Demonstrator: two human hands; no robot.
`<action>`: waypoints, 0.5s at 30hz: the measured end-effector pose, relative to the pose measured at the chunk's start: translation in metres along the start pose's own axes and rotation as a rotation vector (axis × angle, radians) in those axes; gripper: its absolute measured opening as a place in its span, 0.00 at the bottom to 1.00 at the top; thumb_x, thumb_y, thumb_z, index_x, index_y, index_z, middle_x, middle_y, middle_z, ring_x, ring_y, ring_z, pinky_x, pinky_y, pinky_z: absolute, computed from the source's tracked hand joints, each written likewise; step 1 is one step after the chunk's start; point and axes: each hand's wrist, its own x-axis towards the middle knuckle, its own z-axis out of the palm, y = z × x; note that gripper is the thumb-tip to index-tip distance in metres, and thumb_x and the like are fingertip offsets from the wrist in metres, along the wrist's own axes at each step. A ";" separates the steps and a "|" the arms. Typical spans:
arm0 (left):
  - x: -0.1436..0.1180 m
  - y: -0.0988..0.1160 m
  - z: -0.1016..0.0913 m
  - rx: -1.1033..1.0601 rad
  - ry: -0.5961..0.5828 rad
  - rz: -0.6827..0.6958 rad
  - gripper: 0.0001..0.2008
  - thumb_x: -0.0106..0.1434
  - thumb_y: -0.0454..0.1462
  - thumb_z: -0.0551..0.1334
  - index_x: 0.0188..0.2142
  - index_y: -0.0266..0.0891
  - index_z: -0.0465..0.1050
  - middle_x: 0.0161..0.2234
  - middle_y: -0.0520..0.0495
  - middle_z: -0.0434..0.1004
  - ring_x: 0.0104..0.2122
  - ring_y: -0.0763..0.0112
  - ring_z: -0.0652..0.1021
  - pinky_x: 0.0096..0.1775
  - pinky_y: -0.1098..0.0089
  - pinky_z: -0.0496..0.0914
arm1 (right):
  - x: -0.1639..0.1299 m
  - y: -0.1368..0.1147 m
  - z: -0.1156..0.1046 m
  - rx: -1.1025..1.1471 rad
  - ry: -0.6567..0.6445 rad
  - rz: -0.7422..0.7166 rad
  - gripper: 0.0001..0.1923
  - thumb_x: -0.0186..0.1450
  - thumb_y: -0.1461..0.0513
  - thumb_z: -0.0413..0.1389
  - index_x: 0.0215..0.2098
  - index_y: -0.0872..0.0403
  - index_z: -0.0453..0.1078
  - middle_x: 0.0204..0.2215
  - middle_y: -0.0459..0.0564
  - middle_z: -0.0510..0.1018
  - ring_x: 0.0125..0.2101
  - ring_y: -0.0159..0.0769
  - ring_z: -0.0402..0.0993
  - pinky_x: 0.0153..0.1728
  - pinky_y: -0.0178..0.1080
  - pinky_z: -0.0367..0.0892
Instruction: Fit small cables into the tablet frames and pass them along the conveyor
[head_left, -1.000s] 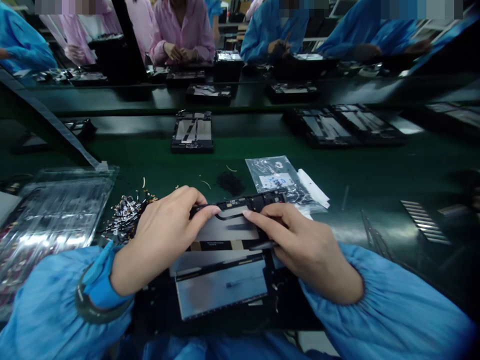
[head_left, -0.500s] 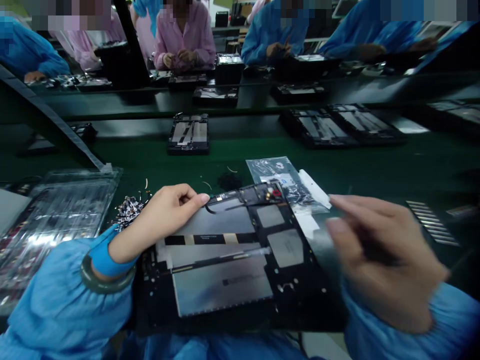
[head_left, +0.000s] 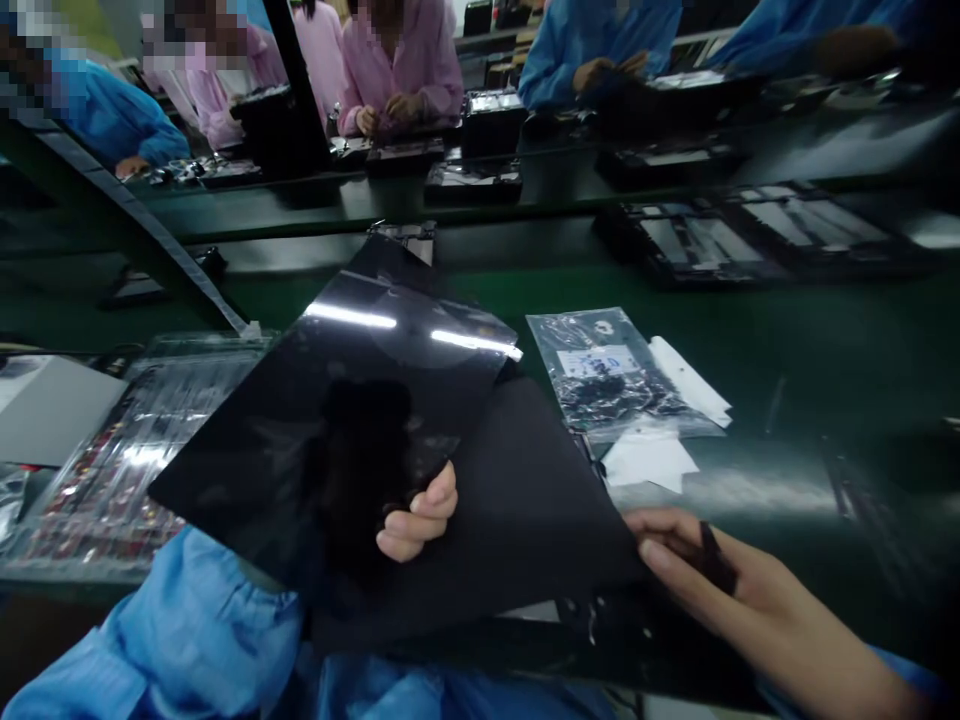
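Note:
A glossy black panel [head_left: 330, 430], like a tablet screen, is tilted in front of me and mirrors the ceiling lights. The fingers of my left hand [head_left: 420, 515] curl round its right edge; the rest of that hand is hidden behind it. Partly under the panel lies a matte black sheet [head_left: 536, 480]. My right hand [head_left: 720, 580] has thumb and forefinger closed at the sheet's right corner, with a dark band across one finger. Below, the open tablet-like device [head_left: 592, 618] is mostly covered, with only a strip of its inner parts showing.
A clear bag of small black parts [head_left: 600, 380] and white paper pieces [head_left: 649, 455] lie beyond on the green bench. To the left are a clear plastic tray [head_left: 142, 460] and a white box [head_left: 56, 410]. Further devices [head_left: 690, 245] stand across, where co-workers sit.
The glossy panel and matte sheet now cover the open device. My left hand has gone behind the panel. My right hand has moved down to the sheet's corner. The view has shifted.

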 end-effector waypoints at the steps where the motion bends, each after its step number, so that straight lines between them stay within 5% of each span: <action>1: -0.001 -0.002 -0.002 -0.067 -0.073 -0.033 0.10 0.54 0.36 0.50 0.22 0.37 0.66 0.16 0.53 0.60 0.14 0.78 0.62 0.18 0.75 0.58 | 0.000 0.000 0.000 0.048 -0.006 0.022 0.27 0.49 0.40 0.58 0.35 0.51 0.76 0.31 0.54 0.79 0.37 0.47 0.77 0.37 0.39 0.73; 3: -0.002 -0.004 -0.006 -0.175 -0.222 -0.105 0.10 0.56 0.36 0.49 0.24 0.37 0.65 0.18 0.54 0.60 0.16 0.80 0.62 0.20 0.76 0.56 | -0.002 0.001 0.003 0.150 -0.048 0.068 0.28 0.49 0.42 0.60 0.40 0.51 0.76 0.22 0.50 0.75 0.31 0.43 0.76 0.35 0.38 0.73; 6: -0.002 -0.007 -0.012 -0.273 -0.280 -0.080 0.11 0.60 0.34 0.47 0.27 0.35 0.66 0.20 0.54 0.62 0.18 0.80 0.64 0.21 0.77 0.55 | -0.006 -0.002 0.009 0.256 -0.048 0.149 0.31 0.52 0.43 0.60 0.48 0.51 0.73 0.12 0.40 0.60 0.16 0.32 0.62 0.22 0.34 0.68; 8: -0.003 -0.010 -0.013 -0.332 -0.305 -0.044 0.13 0.63 0.33 0.45 0.29 0.34 0.66 0.22 0.53 0.62 0.19 0.81 0.64 0.22 0.77 0.55 | -0.006 -0.005 0.013 0.269 -0.003 0.183 0.32 0.52 0.43 0.60 0.49 0.53 0.72 0.12 0.38 0.55 0.14 0.29 0.53 0.17 0.33 0.61; 15: -0.004 -0.003 -0.004 -0.242 -0.195 -0.079 0.10 0.58 0.33 0.47 0.25 0.35 0.63 0.21 0.54 0.58 0.17 0.81 0.61 0.20 0.77 0.55 | -0.003 -0.010 0.015 0.261 -0.046 0.222 0.38 0.49 0.41 0.60 0.50 0.55 0.71 0.11 0.37 0.53 0.14 0.30 0.50 0.16 0.35 0.55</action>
